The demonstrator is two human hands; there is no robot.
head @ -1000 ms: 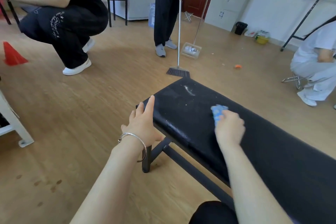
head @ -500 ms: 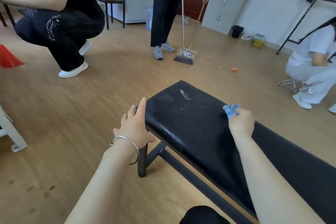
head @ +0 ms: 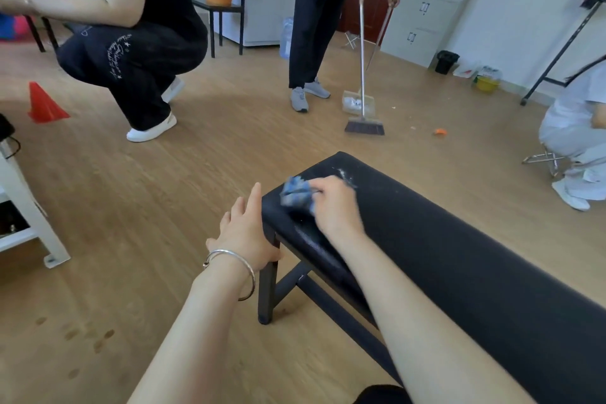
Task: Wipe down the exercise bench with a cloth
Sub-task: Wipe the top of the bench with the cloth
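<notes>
A black padded exercise bench (head: pixel 459 256) runs from the middle of the view to the lower right, with white smears near its far end. My right hand (head: pixel 334 207) is closed around a crumpled blue cloth (head: pixel 296 195) and presses it onto the pad near the bench's left far corner. My left hand (head: pixel 246 233), a silver bangle on its wrist, rests against the bench's left edge above the black leg, its fingers stretched out and its thumb under the pad's edge.
A person in black squats at the far left (head: pixel 137 43) beside a red cone (head: pixel 44 105). Another person sweeps with a broom (head: pixel 364 125) and dustpan. A person in white crouches at the right (head: pixel 577 128). A white frame (head: pixel 26 207) stands at the left.
My right hand has swept the blue cloth from the bench's right edge across to its left far corner. My left hand has stayed on the left edge. The broom has shifted.
</notes>
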